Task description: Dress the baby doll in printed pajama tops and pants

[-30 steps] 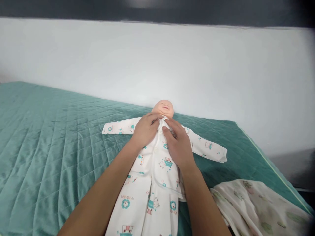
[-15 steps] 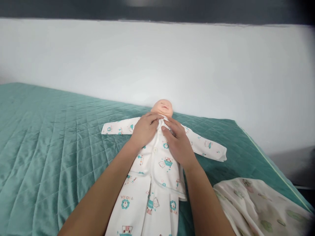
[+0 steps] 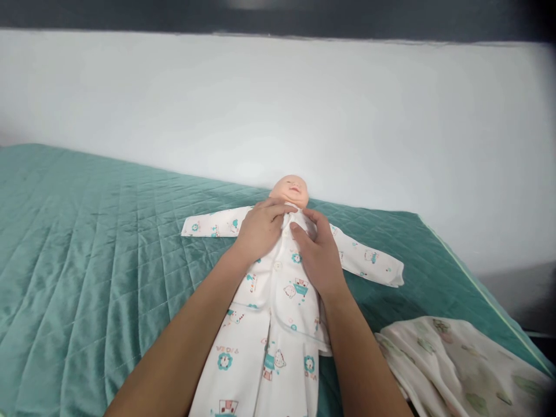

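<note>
The left hand [image 3: 260, 231] and right hand [image 3: 322, 255] have fingers [image 3: 319, 219] half bent at the shirt [image 3: 286, 301] neckline [image 3: 291, 217], grip I cannot tell, so uneven pulling could twist it.

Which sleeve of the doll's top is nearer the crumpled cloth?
The sleeve on the right hand's side; it slants down toward the crumpled cloth. The other sleeve extends beyond the left hand, across the doll.
</note>
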`<action>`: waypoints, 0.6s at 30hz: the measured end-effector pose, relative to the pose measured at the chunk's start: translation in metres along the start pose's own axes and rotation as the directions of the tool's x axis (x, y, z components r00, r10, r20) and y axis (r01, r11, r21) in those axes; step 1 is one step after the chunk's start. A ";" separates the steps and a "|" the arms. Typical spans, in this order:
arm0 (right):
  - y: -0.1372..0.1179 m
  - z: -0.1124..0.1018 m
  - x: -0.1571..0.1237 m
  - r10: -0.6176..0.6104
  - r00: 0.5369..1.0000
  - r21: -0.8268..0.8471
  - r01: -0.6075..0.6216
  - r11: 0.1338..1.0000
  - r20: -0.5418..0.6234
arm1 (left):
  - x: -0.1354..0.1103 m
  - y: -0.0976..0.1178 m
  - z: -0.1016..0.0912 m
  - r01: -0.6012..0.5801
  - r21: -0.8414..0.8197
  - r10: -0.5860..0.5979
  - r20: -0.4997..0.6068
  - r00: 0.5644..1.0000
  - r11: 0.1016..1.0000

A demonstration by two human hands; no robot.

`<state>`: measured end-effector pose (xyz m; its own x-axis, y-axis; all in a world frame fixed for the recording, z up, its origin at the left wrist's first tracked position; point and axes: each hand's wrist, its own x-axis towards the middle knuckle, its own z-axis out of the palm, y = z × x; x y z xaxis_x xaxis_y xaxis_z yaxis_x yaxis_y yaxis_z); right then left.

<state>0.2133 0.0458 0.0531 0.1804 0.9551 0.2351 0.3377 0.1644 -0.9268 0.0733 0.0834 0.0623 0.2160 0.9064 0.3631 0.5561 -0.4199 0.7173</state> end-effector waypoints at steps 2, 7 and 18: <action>0.000 0.000 0.000 -0.008 1.000 -0.007 0.008 1.000 -0.001 | -0.001 0.002 -0.001 0.001 0.014 -0.001 0.002 1.000 1.000; 0.001 0.000 0.000 0.004 1.000 -0.012 -0.004 1.000 0.000 | -0.002 0.004 -0.001 -0.014 0.029 0.014 0.002 1.000 0.999; 0.000 0.000 -0.006 -0.088 0.993 0.057 0.092 0.994 -0.072 | -0.001 0.003 -0.001 -0.006 -0.090 0.001 -0.047 0.999 0.996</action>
<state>0.2125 0.0402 0.0523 0.2163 0.9165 0.3365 0.2998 0.2656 -0.9163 0.0743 0.0812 0.0645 0.1787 0.9025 0.3918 0.4801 -0.4275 0.7660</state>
